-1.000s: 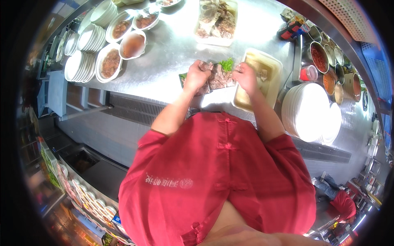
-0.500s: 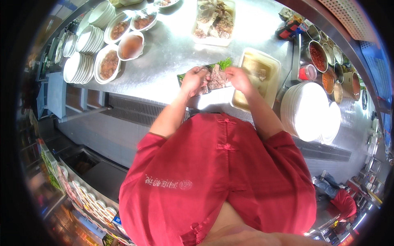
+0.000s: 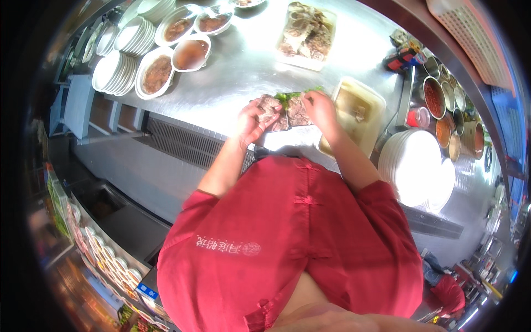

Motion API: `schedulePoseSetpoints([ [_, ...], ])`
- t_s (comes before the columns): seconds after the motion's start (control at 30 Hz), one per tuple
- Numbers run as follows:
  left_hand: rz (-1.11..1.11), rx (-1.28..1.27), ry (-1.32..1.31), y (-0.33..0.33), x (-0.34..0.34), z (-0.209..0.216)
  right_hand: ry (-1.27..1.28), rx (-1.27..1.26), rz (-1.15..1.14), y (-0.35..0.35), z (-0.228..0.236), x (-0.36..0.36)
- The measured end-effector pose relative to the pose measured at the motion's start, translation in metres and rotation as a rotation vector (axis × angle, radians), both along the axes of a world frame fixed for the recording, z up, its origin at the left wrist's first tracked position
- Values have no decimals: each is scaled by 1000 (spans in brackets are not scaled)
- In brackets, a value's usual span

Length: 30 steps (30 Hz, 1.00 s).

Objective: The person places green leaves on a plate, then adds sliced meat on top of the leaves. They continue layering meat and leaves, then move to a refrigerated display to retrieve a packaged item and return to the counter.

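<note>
On the counter (image 3: 221, 83), meat (image 3: 298, 114) stretches sideways; left fingers (image 3: 255, 104) half-curl around some, right fingers (image 3: 311, 99) pinch together, contents unclear.

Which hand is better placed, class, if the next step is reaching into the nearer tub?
Probably the right hand: it is right beside the nearer tub, while the left hand is farther off and holding meat.

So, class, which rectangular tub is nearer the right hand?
The near tub, just beside the right hand; the far tub, heaped with meat, sits beyond.
</note>
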<state>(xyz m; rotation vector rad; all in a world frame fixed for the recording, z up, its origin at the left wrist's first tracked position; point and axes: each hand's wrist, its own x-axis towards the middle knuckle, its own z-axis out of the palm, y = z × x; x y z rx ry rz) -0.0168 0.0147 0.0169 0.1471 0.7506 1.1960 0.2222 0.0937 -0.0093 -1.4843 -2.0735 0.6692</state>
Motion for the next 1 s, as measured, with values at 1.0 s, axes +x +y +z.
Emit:
schedulePoseSetpoints([
  [1.0,-72,310,1388,6,-40,-6,401,-433,260,-2,32,-72],
])
